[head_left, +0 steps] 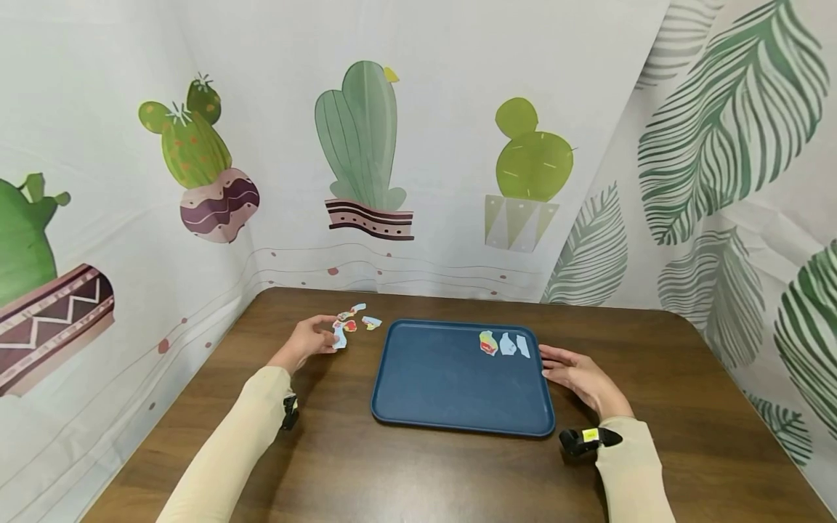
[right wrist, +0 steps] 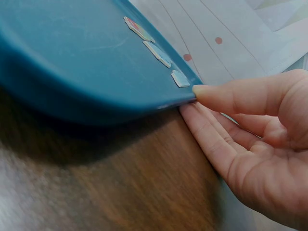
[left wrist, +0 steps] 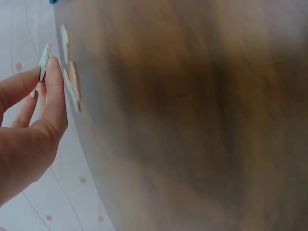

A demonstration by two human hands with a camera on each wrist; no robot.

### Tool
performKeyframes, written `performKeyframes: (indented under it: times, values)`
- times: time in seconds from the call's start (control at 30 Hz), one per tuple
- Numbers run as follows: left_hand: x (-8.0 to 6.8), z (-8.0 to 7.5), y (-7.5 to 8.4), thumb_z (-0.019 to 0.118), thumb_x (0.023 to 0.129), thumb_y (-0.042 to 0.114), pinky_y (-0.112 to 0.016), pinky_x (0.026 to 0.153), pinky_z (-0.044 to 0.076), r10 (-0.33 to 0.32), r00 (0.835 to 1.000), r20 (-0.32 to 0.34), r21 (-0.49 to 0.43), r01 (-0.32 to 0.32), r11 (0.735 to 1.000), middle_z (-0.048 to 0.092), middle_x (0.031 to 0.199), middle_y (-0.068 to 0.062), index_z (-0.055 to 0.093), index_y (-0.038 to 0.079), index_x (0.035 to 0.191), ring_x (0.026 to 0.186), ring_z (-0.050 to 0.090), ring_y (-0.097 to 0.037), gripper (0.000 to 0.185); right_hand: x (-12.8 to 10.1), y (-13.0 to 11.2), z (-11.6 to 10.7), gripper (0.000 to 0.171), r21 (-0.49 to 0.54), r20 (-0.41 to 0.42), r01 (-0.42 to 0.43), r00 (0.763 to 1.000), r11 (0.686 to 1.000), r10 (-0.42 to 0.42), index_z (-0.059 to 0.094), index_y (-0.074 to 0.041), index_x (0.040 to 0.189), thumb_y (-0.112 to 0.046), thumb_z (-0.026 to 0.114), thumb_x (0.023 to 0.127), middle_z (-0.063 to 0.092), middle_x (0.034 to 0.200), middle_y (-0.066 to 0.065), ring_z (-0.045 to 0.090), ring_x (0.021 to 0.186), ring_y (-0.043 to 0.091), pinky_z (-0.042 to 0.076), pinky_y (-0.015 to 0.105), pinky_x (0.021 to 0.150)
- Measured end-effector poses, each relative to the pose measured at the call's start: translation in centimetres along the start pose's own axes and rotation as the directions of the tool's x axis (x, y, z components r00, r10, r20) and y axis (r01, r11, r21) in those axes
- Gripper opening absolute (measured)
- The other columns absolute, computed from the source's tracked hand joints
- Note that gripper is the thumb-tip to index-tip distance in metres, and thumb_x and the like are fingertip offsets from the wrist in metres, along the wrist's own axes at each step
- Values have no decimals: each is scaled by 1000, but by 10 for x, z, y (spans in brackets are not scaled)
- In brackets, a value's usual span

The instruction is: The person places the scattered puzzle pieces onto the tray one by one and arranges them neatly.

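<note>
Sleeves, cream, fill the bottom of my head view, both forearms laid out over the table point(head_left: 405, 472).

Landmark: the tray point(head_left: 445, 378), blue, mid-table.

Left hand point(head_left: 307, 343) sits off the tray's left edge, near its far corner. I read thumb and forefinger pinching one paper piece point(head_left: 338, 337); the left wrist view shows that piece edge-on between the fingertips point(left wrist: 54, 72), lifted off the wood. Loose pieces point(head_left: 356, 317) lie on the table just beyond the hand, still left of the tray's far corner, close together.

Right hand point(head_left: 578, 378) rests at the tray's right edge. Fingers nearly straight, holding nothing; in the right wrist view the thumb tip touches the rim and the fingers lie flat on the table alongside it.

On the tray, far right corner, three pieces point(head_left: 505, 343) in a short row: one coloured, two pale. The rightmost lies just inside the rim from the thumb.
</note>
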State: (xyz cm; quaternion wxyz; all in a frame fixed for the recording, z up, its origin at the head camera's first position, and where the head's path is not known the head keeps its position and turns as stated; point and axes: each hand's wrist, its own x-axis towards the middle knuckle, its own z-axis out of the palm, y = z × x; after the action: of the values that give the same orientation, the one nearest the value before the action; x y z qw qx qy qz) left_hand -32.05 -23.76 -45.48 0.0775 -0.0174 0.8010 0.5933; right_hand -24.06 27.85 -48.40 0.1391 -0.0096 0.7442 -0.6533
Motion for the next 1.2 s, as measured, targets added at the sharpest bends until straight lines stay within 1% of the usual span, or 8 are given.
performKeyframes:
  times: [0.27, 0.37, 0.47, 0.57, 0.7, 0.83, 1.03, 1.2]
  values:
    - [7, 32, 28, 58, 90, -11, -38, 78, 59, -18, 998, 68, -43, 21, 999, 54, 106, -22, 41, -5, 141, 75, 63, -18, 55, -1, -1, -1, 61, -10, 10, 5, 1000, 1000, -5, 29, 7, 147, 3, 56, 93, 31, 148, 30, 48, 127, 31, 50, 28, 96]
    - [11, 48, 38, 59, 89, -11, -41, 79, 59, -16, 996, 90, -59, 22, 998, 57, 108, -26, 42, -2, 142, 76, 63, -19, 56, -1, -2, 0, 61, -13, 5, 3, 1000, 1000, -3, 29, 6, 147, 3, 56, 93, 31, 148, 30, 48, 127, 31, 50, 27, 95]
    - [17, 67, 48, 60, 88, -11, -40, 75, 60, -13, 995, 103, -71, 20, 997, 61, 106, -26, 46, -1, 139, 75, 65, -21, 54, -2, -3, 0, 61, -10, -1, 2, 1000, 1000, -2, 30, 6, 147, 3, 57, 92, 31, 148, 30, 49, 126, 30, 50, 27, 95]
    - [21, 86, 56, 61, 88, -10, -37, 71, 60, -17, 993, 120, -74, 26, 997, 63, 102, -22, 50, 0, 136, 74, 64, -21, 50, -2, -3, 0, 61, -8, 2, 4, 1000, 1000, -4, 30, 7, 147, 3, 56, 92, 31, 148, 31, 50, 125, 29, 50, 28, 95]
    - [22, 110, 66, 62, 88, -10, -36, 71, 60, -15, 989, 144, -89, 28, 996, 63, 98, -19, 54, 0, 132, 74, 65, -21, 46, -3, -3, 0, 61, -8, 5, 6, 1000, 1000, -6, 30, 7, 147, 3, 56, 92, 32, 147, 31, 53, 122, 27, 50, 28, 95]
    - [23, 128, 73, 62, 87, -10, -38, 73, 60, -10, 989, 151, -91, 24, 996, 63, 96, -18, 56, 2, 130, 75, 65, -22, 45, -3, -2, 0, 61, -4, 1, 9, 1000, 1000, -9, 30, 8, 146, 4, 56, 92, 32, 147, 31, 54, 121, 25, 51, 28, 95]
    - [25, 150, 77, 62, 88, -9, -41, 78, 59, -18, 984, 179, -51, 28, 998, 63, 98, -18, 57, 3, 130, 81, 67, -27, 44, -2, -1, -1, 60, -3, 3, 6, 1000, 1000, -6, 30, 7, 146, 4, 56, 92, 32, 147, 30, 54, 121, 26, 50, 29, 95]
    - [27, 168, 77, 62, 88, -10, -40, 75, 60, 2, 979, 202, -43, 7, 999, 64, 97, -19, 58, 2, 129, 82, 67, -29, 43, -1, -1, 0, 60, -6, -1, 8, 1000, 1000, -8, 30, 7, 147, 4, 55, 92, 32, 147, 31, 53, 122, 27, 50, 28, 96]
